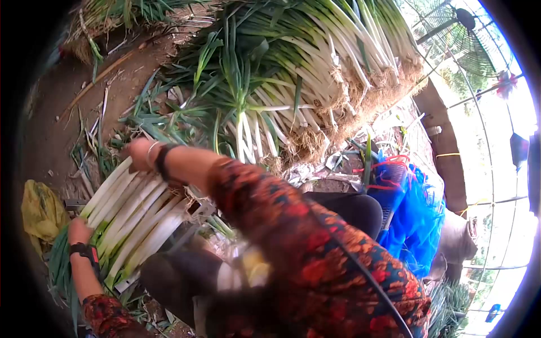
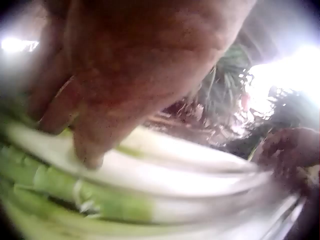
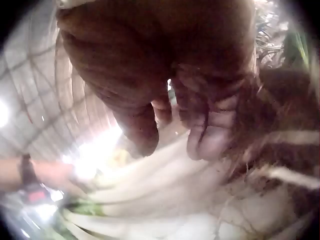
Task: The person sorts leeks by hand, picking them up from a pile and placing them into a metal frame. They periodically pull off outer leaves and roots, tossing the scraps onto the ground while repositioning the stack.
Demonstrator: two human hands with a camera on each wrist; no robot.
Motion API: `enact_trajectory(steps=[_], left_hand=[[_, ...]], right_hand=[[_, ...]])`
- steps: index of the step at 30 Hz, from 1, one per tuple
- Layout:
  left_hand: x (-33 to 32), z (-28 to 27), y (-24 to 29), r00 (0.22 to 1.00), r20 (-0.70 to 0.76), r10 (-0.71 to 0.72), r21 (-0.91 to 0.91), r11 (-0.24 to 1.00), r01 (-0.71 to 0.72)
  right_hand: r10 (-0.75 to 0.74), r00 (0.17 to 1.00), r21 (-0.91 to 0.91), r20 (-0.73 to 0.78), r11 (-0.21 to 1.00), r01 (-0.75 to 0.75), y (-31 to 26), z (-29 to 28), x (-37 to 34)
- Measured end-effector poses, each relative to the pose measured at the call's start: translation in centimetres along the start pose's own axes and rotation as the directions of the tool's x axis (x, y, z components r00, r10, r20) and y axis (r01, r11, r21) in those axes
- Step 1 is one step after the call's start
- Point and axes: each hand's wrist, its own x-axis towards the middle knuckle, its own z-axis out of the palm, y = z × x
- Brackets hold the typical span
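Observation:
A row of long green onions with thick white stalks lies in front of the person, roots to the right and green leaves to the left. The left hand rests at the stalks where white turns green; in the left wrist view its fingers reach down onto a white stalk. At the far side of the row, by the upper stalks, is the right hand. Its fingers point down over the white stalks in the right wrist view, thumb and fingers apart, roots close beside them.
A large heap of green onions with bushy roots lies ahead. Loose leaves and stalks litter the soil. A yellow bag sits at the left, a blue mesh bag at the right. A fan stands by the netting.

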Motion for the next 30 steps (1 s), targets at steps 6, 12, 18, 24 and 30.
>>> enact_trajectory(steps=[6,12,18,24,30], left_hand=[[-5.0,-13.6,18.5,0.968,-0.249,-0.029,-0.813,0.550,-0.192],[-9.0,-14.8,37.0,0.864,-0.305,0.401,-0.887,0.211,-0.411],[-7.3,-11.0,41.4,0.878,-0.092,0.470,-0.943,0.242,-0.228],[-6.2,-9.7,41.9,0.870,-0.107,0.481,-0.916,0.293,-0.274],[-6.5,-9.7,41.7,0.874,-0.096,0.476,-0.906,0.321,-0.274]], right_hand=[[0.170,0.830,0.065,-0.531,0.985,-0.161,13.1,-14.1,-11.8],[0.344,0.121,-0.021,-0.931,0.280,-0.960,29.6,-30.2,-25.8],[0.589,-0.227,0.305,-0.776,0.036,-0.952,32.0,-34.7,-33.2],[0.513,0.126,-0.007,-0.849,0.227,-0.974,33.6,-37.6,-31.7],[0.600,0.140,0.109,-0.788,0.359,-0.927,35.6,-35.0,-27.0]])
